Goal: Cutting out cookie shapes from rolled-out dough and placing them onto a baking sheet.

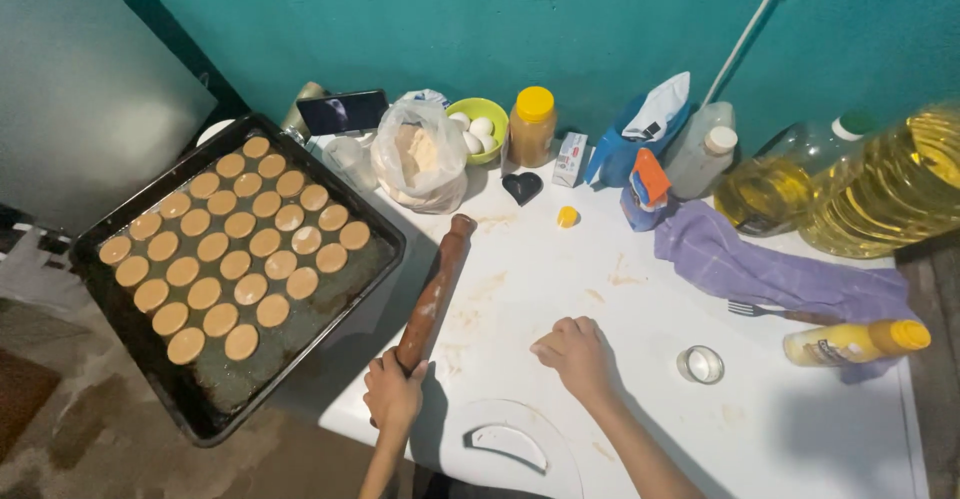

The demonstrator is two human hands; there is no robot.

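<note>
Gripping rolling pin (432, 294) in left hand (392, 391); right hand (578, 355) fisted on table (640, 289)

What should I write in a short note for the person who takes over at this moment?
Left hand: closed around the lower end of the rolling pin, which lies on the white table.
Right hand: a fist resting on the table, holding nothing visible.
Done: the baking tray holds rows of round dough discs.
Left: no rolled dough visible on the table.

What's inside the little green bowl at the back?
The green bowl holds white eggs; about three show. Anything underneath them is hidden by the eggs and the bowl's rim.
</note>
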